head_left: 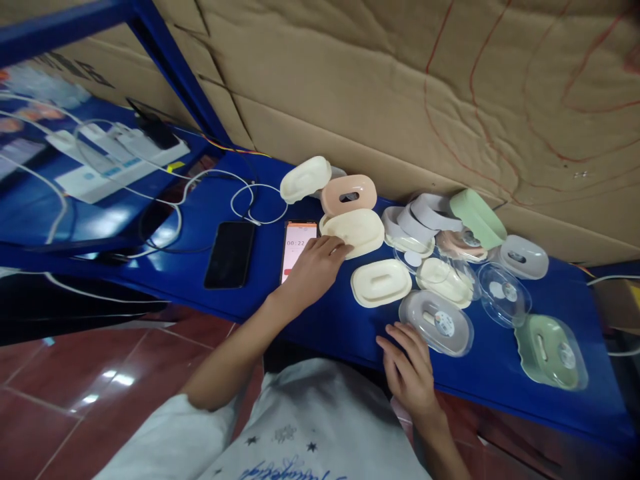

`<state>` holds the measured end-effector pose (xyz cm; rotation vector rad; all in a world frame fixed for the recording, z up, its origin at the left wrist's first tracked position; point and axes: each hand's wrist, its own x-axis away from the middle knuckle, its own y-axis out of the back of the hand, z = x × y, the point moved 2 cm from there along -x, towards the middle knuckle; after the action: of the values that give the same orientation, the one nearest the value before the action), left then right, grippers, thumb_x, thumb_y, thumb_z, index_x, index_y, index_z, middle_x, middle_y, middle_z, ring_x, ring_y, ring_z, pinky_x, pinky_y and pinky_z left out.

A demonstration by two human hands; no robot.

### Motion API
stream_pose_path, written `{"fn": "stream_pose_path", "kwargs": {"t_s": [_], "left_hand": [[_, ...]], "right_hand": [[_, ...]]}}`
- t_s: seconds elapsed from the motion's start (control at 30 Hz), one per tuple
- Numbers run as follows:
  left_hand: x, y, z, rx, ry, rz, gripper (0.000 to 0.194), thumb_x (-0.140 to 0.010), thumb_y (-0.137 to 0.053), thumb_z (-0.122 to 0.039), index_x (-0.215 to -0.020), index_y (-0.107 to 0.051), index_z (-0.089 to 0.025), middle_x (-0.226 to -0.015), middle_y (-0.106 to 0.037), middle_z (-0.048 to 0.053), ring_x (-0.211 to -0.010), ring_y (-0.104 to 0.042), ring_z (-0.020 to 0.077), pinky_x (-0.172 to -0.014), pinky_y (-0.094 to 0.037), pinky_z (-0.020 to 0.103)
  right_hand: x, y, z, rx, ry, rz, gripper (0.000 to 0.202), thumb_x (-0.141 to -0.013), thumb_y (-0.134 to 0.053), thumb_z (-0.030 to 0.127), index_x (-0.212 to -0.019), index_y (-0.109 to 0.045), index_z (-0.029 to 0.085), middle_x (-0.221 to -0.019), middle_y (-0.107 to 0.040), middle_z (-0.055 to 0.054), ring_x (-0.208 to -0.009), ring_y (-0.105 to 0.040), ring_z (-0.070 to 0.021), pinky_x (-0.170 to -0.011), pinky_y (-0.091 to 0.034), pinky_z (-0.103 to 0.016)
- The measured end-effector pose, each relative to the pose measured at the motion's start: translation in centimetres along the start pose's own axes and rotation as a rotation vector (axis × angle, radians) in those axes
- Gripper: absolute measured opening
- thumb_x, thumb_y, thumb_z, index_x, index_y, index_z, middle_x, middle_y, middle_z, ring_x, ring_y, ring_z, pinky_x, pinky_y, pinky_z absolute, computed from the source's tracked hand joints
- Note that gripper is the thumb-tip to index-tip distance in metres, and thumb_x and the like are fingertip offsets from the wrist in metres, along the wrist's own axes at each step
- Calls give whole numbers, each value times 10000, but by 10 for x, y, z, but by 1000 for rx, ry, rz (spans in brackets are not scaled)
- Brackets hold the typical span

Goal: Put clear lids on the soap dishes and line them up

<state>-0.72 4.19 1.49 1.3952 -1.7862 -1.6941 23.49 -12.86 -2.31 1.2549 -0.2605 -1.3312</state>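
Observation:
My left hand (320, 267) reaches over the lower part of a lit phone (295, 243), its curled fingertips at the near left edge of a cream oval piece (357, 227). That piece lies against a peach piece (349, 193) behind it. Whether the fingers pinch the cream piece is hard to tell. My right hand (410, 363) is at the table's front edge with fingers slightly bent and apart, holding nothing. Just beyond it lies a grey piece under a clear cover (436, 322). Another cream oval piece (381, 283) lies flat between the hands.
Grey, green and cream pieces with clear covers crowd the right side of the blue table (320, 330). A black phone (229, 255), looped white cables and a power strip (120, 170) are at left. Cardboard (350, 87) stands behind.

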Motion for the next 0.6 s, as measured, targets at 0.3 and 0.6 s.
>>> {"fn": "stream_pose_path", "kwargs": {"t_s": [0.3,0.6], "left_hand": [[15,5,-16,163,-32,-216,227,-1064,-561,-135,-1251,-680,-188,-1137,-727,106,-1083,-695,260,-932,-570,419],[51,24,-52,358,-240,-19,415,-1036,-488,-22,-1378,-619,-216,-1226,-718,97,-1179,-669,235,-1018,-583,446]], "right_hand": [[-44,-24,14,17,-59,270,608,-1066,-553,214,-1653,-408,279,-1685,-457,-126,-1564,-441,-336,-1233,-467,-629],[-25,3,15,164,-27,-180,704,-951,-766,189,-1582,-490,336,-1718,-377,-97,-1561,-415,-335,-1211,-464,-540]]}}
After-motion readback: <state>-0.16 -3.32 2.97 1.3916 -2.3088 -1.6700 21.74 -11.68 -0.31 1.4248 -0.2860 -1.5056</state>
